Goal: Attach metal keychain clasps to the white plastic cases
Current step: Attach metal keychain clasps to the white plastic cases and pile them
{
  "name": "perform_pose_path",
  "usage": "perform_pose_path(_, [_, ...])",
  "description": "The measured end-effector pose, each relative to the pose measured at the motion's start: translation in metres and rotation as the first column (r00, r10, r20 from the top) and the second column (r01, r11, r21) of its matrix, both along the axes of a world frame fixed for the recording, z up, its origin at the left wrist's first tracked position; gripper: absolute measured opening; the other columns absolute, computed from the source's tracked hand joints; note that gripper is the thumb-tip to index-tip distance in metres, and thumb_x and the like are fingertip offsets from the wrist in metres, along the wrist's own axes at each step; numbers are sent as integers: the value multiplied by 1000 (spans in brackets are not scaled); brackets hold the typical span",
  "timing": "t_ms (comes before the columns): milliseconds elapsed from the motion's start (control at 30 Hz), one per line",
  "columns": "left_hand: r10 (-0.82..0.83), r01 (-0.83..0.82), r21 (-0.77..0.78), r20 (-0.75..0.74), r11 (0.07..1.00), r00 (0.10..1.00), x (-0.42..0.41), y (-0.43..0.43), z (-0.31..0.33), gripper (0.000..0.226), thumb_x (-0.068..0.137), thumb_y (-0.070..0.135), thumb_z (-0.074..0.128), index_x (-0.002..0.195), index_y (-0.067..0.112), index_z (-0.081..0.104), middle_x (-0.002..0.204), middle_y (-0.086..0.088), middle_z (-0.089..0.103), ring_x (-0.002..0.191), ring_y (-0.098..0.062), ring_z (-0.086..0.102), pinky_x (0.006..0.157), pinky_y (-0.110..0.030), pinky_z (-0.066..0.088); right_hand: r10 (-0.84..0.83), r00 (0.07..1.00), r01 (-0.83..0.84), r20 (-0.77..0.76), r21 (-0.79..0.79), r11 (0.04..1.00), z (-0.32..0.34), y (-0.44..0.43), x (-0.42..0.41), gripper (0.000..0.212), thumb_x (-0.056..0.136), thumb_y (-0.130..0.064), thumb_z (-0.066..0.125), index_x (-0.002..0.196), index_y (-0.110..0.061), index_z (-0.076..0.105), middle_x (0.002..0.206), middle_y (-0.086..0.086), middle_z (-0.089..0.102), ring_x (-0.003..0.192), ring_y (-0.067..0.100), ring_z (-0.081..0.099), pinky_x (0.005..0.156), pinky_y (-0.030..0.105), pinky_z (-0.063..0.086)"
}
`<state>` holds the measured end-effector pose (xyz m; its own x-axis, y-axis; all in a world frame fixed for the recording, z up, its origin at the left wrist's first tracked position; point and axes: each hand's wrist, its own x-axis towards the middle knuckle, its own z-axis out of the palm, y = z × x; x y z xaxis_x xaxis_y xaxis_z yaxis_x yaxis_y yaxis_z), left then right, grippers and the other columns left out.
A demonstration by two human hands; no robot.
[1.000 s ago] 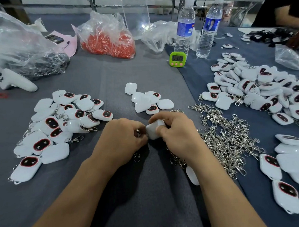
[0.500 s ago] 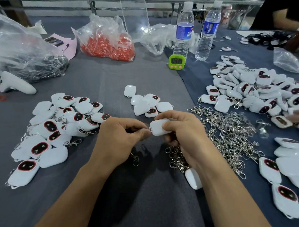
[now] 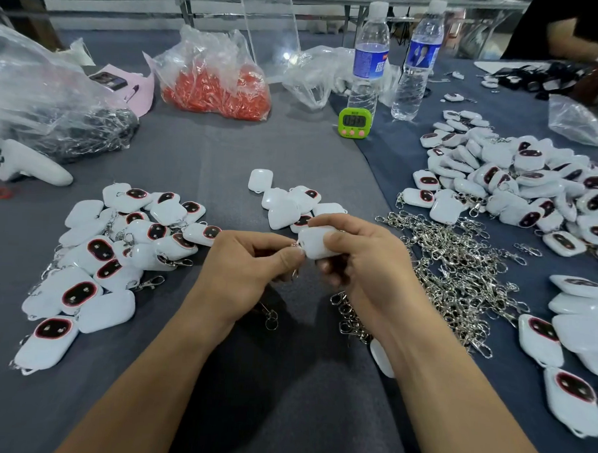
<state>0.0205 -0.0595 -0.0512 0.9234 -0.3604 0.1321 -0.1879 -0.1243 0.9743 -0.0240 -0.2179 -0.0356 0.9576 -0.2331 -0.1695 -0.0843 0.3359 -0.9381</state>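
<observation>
My right hand (image 3: 361, 263) grips a white plastic case (image 3: 315, 242) above the table's middle. My left hand (image 3: 251, 265) pinches a metal keychain clasp (image 3: 295, 246) at the case's left corner; its chain and ring (image 3: 269, 319) dangle below the hand. A heap of loose metal clasps (image 3: 460, 271) lies to the right of my right hand. Cases with clasps on them are piled at the left (image 3: 118, 252). A few bare cases (image 3: 285, 203) lie just beyond my hands.
A big heap of cases (image 3: 519, 181) fills the right, with more near the right edge (image 3: 573, 341). Behind stand two water bottles (image 3: 368, 58), a green timer (image 3: 353, 122), a bag of red parts (image 3: 218, 82), a bag of chains (image 3: 56, 113) and a white controller (image 3: 29, 166). Another person's arm (image 3: 573, 36) is at top right.
Both hands have lifted slightly from the table with the case. The case has turned in my right hand so its corner meets the clasp pinched by my left hand.
</observation>
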Motion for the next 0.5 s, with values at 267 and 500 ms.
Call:
perform_pose_path(267, [-59,-348,444,682,826,729,-5,1,-3,15,86,25,68,79,18,79,63,3,65,63,-20,53,60,-36,40,-131,988,150,78,-347,926,-12,12,2,26,81,-8,57,89,-23,76,75,8,70,51,17,53,48,25,39])
perform_pose_path(500, [62,-85,155,144,984,988,-3,-2,-1,16,89,17,74,81,29,81,53,13,57,49,-2,45,51,-13,36,-88,995,92,45,-86,992,-5,8,2,30,92,9,48,95,-9,72,70,8,69,45,14,48,39,22,35])
